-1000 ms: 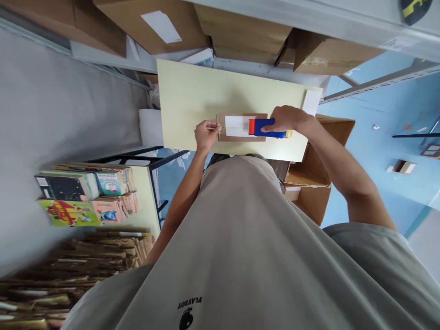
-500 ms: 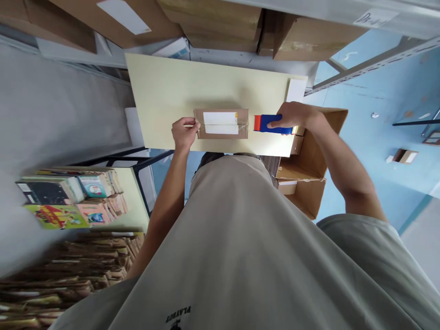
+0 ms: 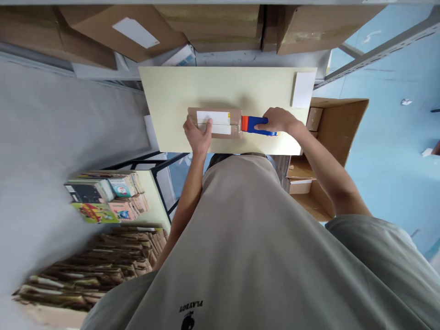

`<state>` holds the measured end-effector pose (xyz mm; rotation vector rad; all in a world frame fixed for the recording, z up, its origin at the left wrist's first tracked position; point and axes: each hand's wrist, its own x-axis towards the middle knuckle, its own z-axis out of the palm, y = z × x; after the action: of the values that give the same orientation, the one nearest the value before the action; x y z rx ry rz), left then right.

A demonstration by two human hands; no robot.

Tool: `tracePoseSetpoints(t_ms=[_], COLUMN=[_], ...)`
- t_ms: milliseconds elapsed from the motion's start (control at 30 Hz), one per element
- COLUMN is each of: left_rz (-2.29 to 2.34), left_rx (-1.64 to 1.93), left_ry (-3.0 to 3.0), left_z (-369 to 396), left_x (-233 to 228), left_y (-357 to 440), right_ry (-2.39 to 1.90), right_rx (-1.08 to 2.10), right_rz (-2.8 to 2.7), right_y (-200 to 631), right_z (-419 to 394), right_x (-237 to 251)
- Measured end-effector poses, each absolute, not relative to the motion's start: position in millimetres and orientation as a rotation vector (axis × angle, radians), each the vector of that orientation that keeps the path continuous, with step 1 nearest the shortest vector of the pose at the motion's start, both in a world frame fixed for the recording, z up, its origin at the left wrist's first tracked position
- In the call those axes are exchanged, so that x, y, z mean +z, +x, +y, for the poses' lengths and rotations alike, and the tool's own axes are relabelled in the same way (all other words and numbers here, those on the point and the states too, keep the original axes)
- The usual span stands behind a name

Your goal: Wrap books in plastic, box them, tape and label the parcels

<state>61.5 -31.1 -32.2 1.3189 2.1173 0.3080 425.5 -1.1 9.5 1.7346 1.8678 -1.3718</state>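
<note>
A small brown cardboard box (image 3: 236,117) with a white label (image 3: 213,117) on top lies on a cream tabletop (image 3: 268,87). My left hand (image 3: 199,135) grips the box's left end, its thumb on the label and the fingers over the far-left side. In my right hand (image 3: 276,121) is a blue tape dispenser (image 3: 255,124) with a red-orange front end. That front end is at the box's right edge; whether it presses on the cardboard I cannot tell. Clear tape shows near the box's right end.
A white flat stack (image 3: 304,89) lies at the table's far right corner. Big cartons (image 3: 213,27) line the shelf behind. On the right stands an open carton (image 3: 340,128) with smaller boxes. Books (image 3: 103,192) and folded cardboard (image 3: 103,256) are piled at left.
My left hand has shifted from pinching at the box's left edge to gripping its end, thumb on top. My right hand has brought the tape dispenser left to the box. The camera view has turned slightly.
</note>
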Motion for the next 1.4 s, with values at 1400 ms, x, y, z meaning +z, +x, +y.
tracePoseSetpoints(t_ms=[1400], left_rz=[2.143], left_rx=[0.148], left_ry=[1.311], left_z=[-15], left_x=[-28], left_y=[60], right_ry=[1.988], right_rx=[-1.154], right_rz=[1.758], right_y=[349], right_z=[-96], right_x=[-16])
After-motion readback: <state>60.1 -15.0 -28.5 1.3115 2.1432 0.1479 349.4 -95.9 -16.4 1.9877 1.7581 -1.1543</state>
